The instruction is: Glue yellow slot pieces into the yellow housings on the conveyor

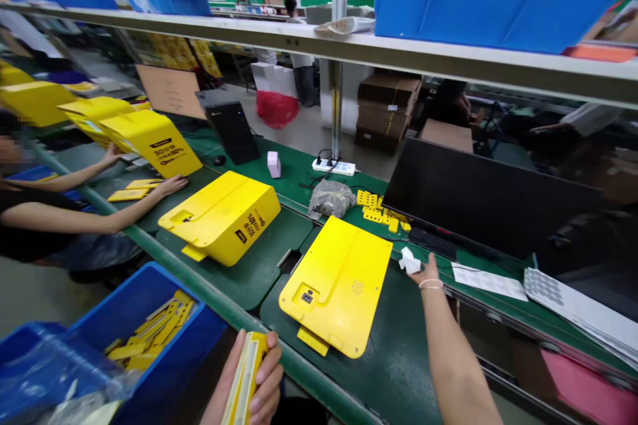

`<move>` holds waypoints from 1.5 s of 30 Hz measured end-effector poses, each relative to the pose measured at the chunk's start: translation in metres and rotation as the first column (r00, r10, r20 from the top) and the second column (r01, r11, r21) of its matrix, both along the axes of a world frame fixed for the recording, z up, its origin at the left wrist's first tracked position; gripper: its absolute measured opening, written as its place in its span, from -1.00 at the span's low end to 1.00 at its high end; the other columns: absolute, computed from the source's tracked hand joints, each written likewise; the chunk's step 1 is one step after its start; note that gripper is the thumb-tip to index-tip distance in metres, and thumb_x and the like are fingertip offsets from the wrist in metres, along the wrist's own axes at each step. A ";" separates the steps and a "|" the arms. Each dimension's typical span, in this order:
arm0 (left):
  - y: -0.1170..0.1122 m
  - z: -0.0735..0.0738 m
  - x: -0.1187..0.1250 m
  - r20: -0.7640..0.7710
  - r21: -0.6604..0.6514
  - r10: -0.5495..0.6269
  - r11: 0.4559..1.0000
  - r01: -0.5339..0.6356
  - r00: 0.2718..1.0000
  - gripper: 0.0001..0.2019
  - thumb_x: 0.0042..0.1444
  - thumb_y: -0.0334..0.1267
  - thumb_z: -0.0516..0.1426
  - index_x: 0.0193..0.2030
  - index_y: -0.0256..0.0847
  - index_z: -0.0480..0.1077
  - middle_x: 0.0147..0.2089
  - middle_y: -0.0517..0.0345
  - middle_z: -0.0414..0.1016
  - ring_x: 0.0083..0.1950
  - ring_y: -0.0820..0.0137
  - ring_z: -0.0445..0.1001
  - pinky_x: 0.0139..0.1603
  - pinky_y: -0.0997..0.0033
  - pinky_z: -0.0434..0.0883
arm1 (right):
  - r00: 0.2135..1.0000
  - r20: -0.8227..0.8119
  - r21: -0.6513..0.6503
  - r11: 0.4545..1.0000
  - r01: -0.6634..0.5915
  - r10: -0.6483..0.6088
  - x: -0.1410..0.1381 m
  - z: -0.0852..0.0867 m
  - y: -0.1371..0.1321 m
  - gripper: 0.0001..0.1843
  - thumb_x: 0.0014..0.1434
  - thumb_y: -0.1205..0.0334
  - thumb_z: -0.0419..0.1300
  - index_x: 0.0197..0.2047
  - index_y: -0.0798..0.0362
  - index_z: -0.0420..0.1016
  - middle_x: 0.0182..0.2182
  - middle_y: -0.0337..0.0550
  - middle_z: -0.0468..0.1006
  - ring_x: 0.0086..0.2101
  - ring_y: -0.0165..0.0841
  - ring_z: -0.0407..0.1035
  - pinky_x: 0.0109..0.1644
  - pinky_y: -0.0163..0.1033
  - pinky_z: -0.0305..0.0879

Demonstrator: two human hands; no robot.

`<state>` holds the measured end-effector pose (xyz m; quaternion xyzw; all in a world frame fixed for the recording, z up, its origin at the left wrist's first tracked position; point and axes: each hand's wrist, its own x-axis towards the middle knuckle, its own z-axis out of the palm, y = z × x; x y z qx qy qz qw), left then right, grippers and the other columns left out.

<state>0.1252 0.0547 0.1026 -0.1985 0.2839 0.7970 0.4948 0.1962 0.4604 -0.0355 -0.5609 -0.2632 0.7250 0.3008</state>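
The left hand (268, 372) closes firmly around a narrow yellow plastic strip (244, 375) just beside a rigid blue plastic bin (149, 299), while the right hand (427, 273) pinches a crumpled white wad (409, 261) above a textured green mat (399, 372), near a flat yellow moulded panel (335, 285).

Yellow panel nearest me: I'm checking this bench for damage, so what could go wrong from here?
The yellow strip in the left hand might slip into the dark gap beside the blue bin. The yellow tab jutting from under the yellow panel could get knocked off the green mat.
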 end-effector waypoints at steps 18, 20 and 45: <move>0.043 -0.060 0.018 -0.100 -0.225 -0.122 0.969 0.097 0.987 -0.84 0.14 -0.23 0.21 -0.26 -0.30 0.42 -0.33 0.02 0.56 -0.28 0.28 0.58 -0.22 0.34 0.51 | 0.792 0.024 0.298 0.752 -0.588 0.610 0.067 0.053 -0.299 -0.65 0.12 0.00 0.27 -0.12 0.06 0.50 -0.22 -0.08 0.59 -0.26 -0.26 0.46 -0.24 -0.19 0.39; 0.046 -0.067 0.024 -0.099 -0.204 -0.156 0.970 0.133 0.983 -0.84 0.11 -0.24 0.23 -0.26 -0.28 0.41 -0.30 0.01 0.58 -0.22 0.24 0.59 -0.17 0.30 0.50 | 0.772 0.067 0.328 0.716 -0.616 0.633 0.066 0.048 -0.306 -0.60 0.12 0.02 0.27 -0.04 0.06 0.46 -0.17 -0.10 0.58 -0.21 -0.26 0.45 -0.12 -0.16 0.38; -0.066 -0.215 0.029 0.021 -0.524 0.009 0.852 0.003 1.000 -0.89 0.13 -0.30 0.18 -0.26 -0.22 0.31 -0.28 -0.01 0.56 -0.20 0.24 0.60 -0.28 0.38 0.45 | 0.812 -0.066 -0.302 0.764 -0.570 0.579 0.029 -0.135 -0.325 -0.93 0.26 0.32 0.19 -0.24 0.15 0.39 -0.46 -0.37 0.37 -0.62 -0.63 0.16 -0.66 -0.52 0.08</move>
